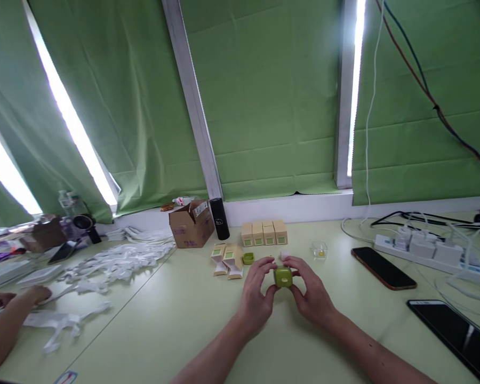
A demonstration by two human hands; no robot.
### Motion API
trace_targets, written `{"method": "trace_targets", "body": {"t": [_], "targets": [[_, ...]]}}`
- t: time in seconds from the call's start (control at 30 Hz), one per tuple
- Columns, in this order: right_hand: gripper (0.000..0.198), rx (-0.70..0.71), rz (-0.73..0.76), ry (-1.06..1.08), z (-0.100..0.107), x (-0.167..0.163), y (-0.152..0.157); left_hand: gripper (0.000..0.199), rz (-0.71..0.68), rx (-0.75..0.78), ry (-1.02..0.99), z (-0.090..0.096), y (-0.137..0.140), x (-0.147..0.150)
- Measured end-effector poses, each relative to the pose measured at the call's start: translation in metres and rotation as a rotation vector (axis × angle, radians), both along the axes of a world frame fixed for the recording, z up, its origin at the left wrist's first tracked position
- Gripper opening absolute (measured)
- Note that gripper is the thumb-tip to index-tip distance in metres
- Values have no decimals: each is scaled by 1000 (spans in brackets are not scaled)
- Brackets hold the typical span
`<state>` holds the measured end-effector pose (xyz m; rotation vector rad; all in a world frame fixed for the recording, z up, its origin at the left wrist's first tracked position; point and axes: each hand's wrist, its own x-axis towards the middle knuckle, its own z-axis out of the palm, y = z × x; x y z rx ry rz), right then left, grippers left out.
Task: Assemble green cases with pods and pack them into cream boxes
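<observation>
Between my two hands is a small, rounded olive-green case [283, 277] with a pale oval mark on its front. My left hand [256, 292] grips its left side with thumb and fingers. On the opposite side my right hand [311, 293] pinches it the same way. Just beyond the fingers lies a small white piece [284, 255], partly hidden. A hollow green piece [248, 258] sits to the left of it. Two opened tan cartons [232, 260] lie further left, and several closed small boxes [264, 234] stand in a row behind.
A small clear container [319, 249] stands right of my hands. Further right are a phone [383, 268], a dark-screened tablet [456, 333] and a power strip [434, 256] with cables. Leftward are a cardboard box [190, 226], a black bottle [220, 218], white strips [116, 261] and another person's arm [12, 325].
</observation>
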<state>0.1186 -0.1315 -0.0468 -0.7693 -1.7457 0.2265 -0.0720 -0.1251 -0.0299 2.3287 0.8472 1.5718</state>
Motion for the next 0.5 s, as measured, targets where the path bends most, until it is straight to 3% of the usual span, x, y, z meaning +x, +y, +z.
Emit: {"method": "trace_targets", "body": {"t": [0.5], "targets": [[32, -58, 1, 30, -3, -3, 2, 33, 39, -152, -115, 1, 2, 5]]}}
